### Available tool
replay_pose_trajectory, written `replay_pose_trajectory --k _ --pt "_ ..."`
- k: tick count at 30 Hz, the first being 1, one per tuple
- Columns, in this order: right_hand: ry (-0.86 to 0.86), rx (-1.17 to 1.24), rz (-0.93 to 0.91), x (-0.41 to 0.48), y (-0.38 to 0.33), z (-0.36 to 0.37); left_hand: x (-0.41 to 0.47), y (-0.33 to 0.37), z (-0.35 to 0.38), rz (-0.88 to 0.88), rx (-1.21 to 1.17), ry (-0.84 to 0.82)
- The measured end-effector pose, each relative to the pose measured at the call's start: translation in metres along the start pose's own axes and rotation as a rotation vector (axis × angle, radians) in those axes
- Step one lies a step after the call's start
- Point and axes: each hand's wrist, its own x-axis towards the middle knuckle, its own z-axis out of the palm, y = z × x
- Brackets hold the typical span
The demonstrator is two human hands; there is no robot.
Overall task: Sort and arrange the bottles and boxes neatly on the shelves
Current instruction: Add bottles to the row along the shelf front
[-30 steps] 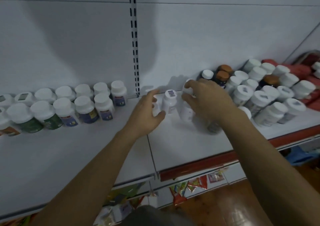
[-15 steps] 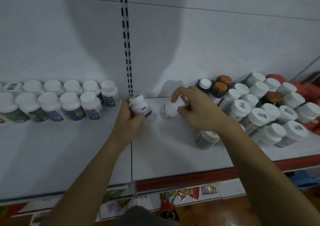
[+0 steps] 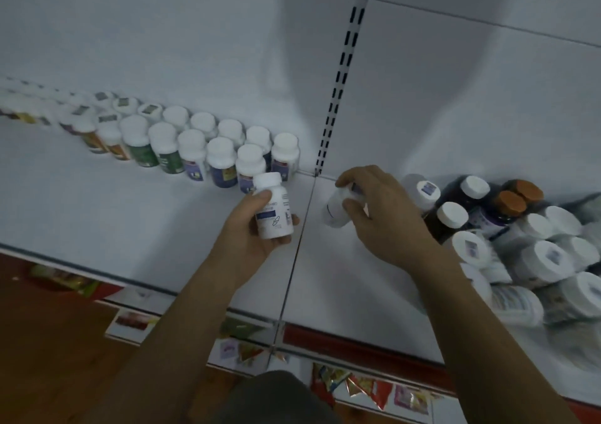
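White bottles crowd a white metal shelf point(image 3: 97, 228) in two groups, with both hands between them. Along the back edge, left of the seam point(image 3: 294, 261) where two shelf boards meet, a double row of capped bottles point(image 3: 221, 160) stands upright, its orange, green and purple-blue labels facing the front edge.

The left hand point(image 3: 250, 235) holds a small white bottle with a blue label point(image 3: 273, 212) just in front of the right end of that row, close to the seam. Its thumb lies across the label and its fingers point(image 3: 293, 219) curl round from behind, gripping the bottle nearly upright. Whether the base touches the shelf cannot be told.

Just right of the seam, near the back edge, the right hand point(image 3: 387, 222) reaches over a second white bottle point(image 3: 333, 212) that is tipped well over. The fingers are curled round its cap end and the thumb presses its side, so it too is grasped.

Toward the right end of the shelf lies a heap of bottles point(image 3: 546, 261), many leaning or on their sides. Among them are dark bottles with white caps point(image 3: 450, 217) and two orange-capped bottles point(image 3: 509, 202).

A slotted upright point(image 3: 341, 75) rises from the back end of the seam. Below the front edge run a red strip point(image 3: 357, 335), coloured packets point(image 3: 357, 384) and a brown floor point(image 3: 48, 342).
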Motion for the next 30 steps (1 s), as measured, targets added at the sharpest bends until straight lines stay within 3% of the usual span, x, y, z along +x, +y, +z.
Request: replay_pose_trajectory --k 2,5,11,15,26,30 --pt "-0.074 -0.085 -0.006 0.004 -0.001 0.008 -0.003 0.007 -0.008 0.005 0.038 -0.01" --pt "-0.129 0.013 0.011 0.004 0.001 0.016 -0.005 0.016 -0.02 0.006 0.098 -0.023" --pt "-0.074 0.435 0.11 0.003 -0.004 0.018 0.006 0.026 -0.037 0.022 0.22 -0.063" --pt "-0.046 0.422 0.185 -0.001 -0.009 0.044 0.013 0.025 -0.045 0.044 0.309 -0.132" --pt "0.36 0.423 0.355 0.034 -0.028 0.078 0.02 0.028 -0.059 0.267 0.603 -0.256" --pt "0.367 0.427 0.394 0.066 -0.029 0.091 0.022 0.027 -0.063 0.264 0.596 -0.222"
